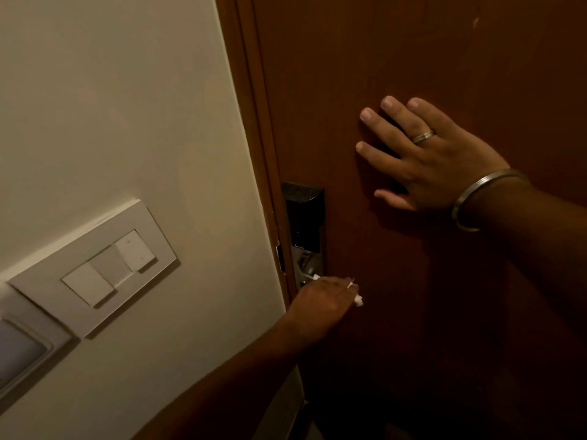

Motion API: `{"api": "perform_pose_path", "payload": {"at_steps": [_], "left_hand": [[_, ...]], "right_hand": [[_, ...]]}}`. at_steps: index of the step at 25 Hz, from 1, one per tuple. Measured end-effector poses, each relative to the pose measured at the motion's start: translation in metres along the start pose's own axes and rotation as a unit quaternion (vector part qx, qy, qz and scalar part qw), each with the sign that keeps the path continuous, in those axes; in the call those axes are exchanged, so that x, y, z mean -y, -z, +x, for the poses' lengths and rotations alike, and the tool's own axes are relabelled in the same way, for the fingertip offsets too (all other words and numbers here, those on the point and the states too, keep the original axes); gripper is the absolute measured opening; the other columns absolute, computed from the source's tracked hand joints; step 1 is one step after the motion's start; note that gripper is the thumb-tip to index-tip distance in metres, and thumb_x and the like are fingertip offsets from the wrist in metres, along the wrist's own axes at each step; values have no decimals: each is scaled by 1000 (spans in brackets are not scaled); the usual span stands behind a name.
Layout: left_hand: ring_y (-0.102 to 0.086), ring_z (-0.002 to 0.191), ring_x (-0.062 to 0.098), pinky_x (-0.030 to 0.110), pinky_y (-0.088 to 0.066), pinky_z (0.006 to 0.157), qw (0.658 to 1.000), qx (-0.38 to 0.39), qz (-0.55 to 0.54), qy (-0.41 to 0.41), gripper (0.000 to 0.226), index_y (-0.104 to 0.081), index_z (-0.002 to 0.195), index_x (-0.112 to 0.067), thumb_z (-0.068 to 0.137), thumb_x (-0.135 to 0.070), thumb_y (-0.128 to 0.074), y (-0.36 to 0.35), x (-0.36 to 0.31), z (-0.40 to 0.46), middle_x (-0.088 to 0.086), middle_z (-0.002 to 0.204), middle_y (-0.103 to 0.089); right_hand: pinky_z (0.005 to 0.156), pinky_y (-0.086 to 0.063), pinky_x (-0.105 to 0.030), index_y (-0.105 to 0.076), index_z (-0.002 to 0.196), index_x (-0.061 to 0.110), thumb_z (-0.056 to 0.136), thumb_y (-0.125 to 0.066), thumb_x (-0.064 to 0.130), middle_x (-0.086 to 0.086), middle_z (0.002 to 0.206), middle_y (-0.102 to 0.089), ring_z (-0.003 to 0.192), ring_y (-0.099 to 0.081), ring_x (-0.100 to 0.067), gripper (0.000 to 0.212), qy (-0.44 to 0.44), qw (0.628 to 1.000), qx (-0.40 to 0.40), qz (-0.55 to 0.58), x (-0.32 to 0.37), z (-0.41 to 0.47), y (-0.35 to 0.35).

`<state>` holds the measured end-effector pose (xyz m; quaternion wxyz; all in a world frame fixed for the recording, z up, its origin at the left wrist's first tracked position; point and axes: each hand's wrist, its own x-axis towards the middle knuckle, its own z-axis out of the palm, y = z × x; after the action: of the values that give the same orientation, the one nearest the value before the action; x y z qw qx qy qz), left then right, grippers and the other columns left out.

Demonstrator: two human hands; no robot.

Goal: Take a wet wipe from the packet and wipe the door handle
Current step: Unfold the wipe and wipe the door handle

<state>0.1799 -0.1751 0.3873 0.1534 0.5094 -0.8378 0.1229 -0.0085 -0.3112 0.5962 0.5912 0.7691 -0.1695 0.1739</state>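
Note:
My left hand is closed around a white wet wipe, whose corners stick out past the fingers. The hand sits over the door handle, which it hides, at the bottom of the black and silver lock plate. My right hand lies flat with fingers spread on the brown wooden door, above and right of the lock. It wears a ring and a metal bangle. The wipe packet is not in view.
A cream wall fills the left side, with a white switch panel and a second plate below it. The brown door frame runs between wall and door.

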Motion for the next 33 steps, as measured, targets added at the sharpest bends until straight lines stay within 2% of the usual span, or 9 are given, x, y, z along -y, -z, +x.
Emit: {"api": "perform_pose_path", "payload": {"at_steps": [5, 9, 14, 18, 20, 23, 28, 30, 33], "left_hand": [[-57, 119, 28, 43, -50, 97, 998, -14, 24, 56, 52, -54, 128, -6, 83, -21, -75, 11, 40, -21, 16, 130, -60], [-55, 120, 24, 37, -46, 95, 990, 77, -9, 118, 48, -46, 138, -14, 97, -38, -51, 36, 85, -21, 10, 141, -52], [-67, 97, 25, 39, -57, 82, 989, 111, 62, 78, 22, -67, 104, -13, 84, -22, -71, 30, 49, -6, 12, 110, -70], [-68, 76, 23, 37, -56, 71, 987, 89, 60, 118, 16, -66, 98, -10, 85, -18, -70, -1, 3, 20, 8, 86, -72], [-69, 79, 23, 37, -57, 71, 994, 53, 41, 90, 28, -66, 106, -8, 81, -18, -75, -4, 2, 18, 9, 89, -73], [-64, 105, 29, 41, -51, 91, 998, 23, 42, 46, 59, -57, 122, -1, 70, -10, -83, 8, 18, -1, 17, 115, -68], [-34, 137, 25, 38, -28, 112, 997, 71, -9, 41, 60, -29, 145, -10, 94, -26, -55, 37, 75, -23, 13, 148, -41], [-42, 131, 23, 32, -36, 106, 993, 104, -37, 34, 65, -21, 149, -10, 93, -23, -53, 43, 82, -19, 13, 146, -44], [-63, 99, 21, 21, -44, 78, 987, 130, -33, 86, 80, 0, 150, -17, 94, -17, -58, 49, 82, -9, 15, 130, -59]], "right_hand": [[121, -17, -54, -31, 152, 12, 94, -22, 64, -26, 162, -16, 148, -18, -46, 78, 1, 1000, 3, 4, 2, 1, -2], [121, -15, -55, -28, 153, 12, 94, -21, 65, -26, 162, -14, 149, -16, -46, 79, 1, 1000, 12, 9, -1, 0, -2], [121, -16, -55, -27, 154, 12, 95, -19, 65, -26, 162, -13, 149, -16, -46, 79, 5, 1000, 15, 2, -1, 0, -2], [121, -16, -54, -27, 154, 13, 94, -20, 65, -26, 162, -13, 148, -16, -46, 79, 3, 1000, 13, -4, 0, -1, 0], [121, -16, -55, -28, 154, 12, 94, -22, 65, -26, 162, -13, 148, -16, -46, 80, 3, 1000, 12, 5, 1, 0, 0], [120, -18, -56, -29, 153, 11, 94, -22, 64, -26, 162, -14, 148, -16, -47, 79, 0, 1000, 5, 10, 0, 0, -2], [120, -17, -55, -29, 153, 13, 94, -22, 65, -25, 162, -16, 148, -18, -46, 79, 1, 1000, 7, -4, 1, 1, -2], [120, -16, -54, -29, 153, 13, 95, -21, 65, -26, 162, -16, 148, -19, -46, 78, 3, 1000, 11, -1, 1, 0, -1], [120, -16, -54, -28, 153, 13, 95, -20, 64, -25, 162, -16, 148, -18, -46, 78, 2, 1000, 13, 2, -1, -1, 0]]}}
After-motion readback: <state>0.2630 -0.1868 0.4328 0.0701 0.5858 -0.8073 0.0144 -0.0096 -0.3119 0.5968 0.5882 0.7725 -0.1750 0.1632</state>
